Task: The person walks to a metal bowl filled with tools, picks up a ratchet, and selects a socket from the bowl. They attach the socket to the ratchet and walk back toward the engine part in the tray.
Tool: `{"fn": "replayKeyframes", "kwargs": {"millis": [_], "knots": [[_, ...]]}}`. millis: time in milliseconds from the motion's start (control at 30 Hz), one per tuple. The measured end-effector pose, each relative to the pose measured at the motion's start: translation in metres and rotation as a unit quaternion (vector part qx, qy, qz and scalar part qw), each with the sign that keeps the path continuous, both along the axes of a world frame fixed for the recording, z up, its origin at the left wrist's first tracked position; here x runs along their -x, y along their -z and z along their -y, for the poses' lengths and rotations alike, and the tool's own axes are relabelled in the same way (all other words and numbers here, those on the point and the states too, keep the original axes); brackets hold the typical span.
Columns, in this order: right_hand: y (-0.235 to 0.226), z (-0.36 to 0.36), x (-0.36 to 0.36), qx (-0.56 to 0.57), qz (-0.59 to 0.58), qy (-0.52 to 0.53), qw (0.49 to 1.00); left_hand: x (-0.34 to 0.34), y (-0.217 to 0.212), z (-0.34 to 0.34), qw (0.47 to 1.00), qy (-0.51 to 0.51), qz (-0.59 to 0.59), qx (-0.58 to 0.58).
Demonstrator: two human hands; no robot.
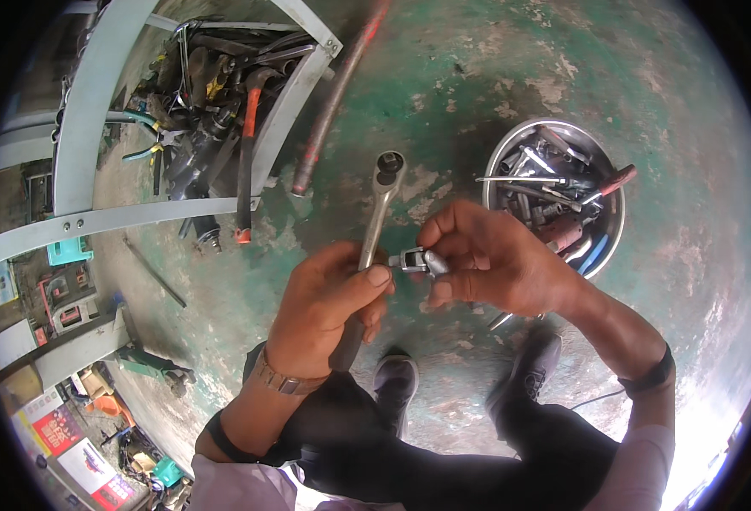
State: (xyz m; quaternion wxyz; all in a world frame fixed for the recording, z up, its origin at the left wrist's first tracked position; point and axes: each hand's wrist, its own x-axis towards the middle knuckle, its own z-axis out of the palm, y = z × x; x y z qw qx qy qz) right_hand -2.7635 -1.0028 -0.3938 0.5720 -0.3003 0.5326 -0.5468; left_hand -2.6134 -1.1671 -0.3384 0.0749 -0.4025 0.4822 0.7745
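Note:
A steel ratchet wrench [379, 223] stands out of my left hand [329, 294], its round head pointing away from me and its dark handle end showing below the palm. My left fingers and thumb are wrapped round the shaft. Level with it, my right hand [495, 264] pinches a small silver universal joint [415, 260] between thumb and fingers. One end of the joint reaches toward my left fingertips beside the wrench shaft; whether it touches them I cannot tell. The ratchet's head is apart from the joint.
A round metal bowl [621, 223] holding sockets, wrenches and a red-handled screwdriver [616, 181] stands at the right. At upper left, a grey metal frame [77, 111] surrounds piled tools, with a red-handled hammer [249, 119] leaning on it. A rusty bar [333, 106] lies on the green floor [444, 102].

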Motion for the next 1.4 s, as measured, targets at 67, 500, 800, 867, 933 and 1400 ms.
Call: {"fn": "replayKeyframes", "kwargs": {"millis": [67, 500, 800, 867, 933, 1400], "knots": [[0.001, 0.002, -0.003, 0.01, 0.007, -0.004, 1.0, -0.001, -0.001, 0.0, 0.999, -0.012, -0.011, -0.047], [0.0, 0.005, -0.009, 0.065, -0.025, 0.008, 0.998, -0.002, -0.001, -0.001, 0.998, 0.004, 0.013, -0.067], [-0.009, 0.006, -0.01, 0.188, -0.338, 0.042, 0.921, -0.003, 0.006, -0.004, 0.999, 0.032, 0.01, -0.004], [-0.011, 0.006, -0.013, 0.175, -0.387, 0.044, 0.904, -0.002, 0.008, -0.005, 0.999, 0.032, 0.013, 0.013], [-0.012, 0.005, -0.014, 0.155, -0.407, 0.039, 0.899, -0.001, 0.009, -0.006, 0.999, 0.039, 0.012, 0.018], [-0.003, 0.012, -0.015, 0.18, -0.274, 0.12, 0.937, 0.006, 0.006, -0.001, 0.994, 0.041, 0.021, -0.102]]}}
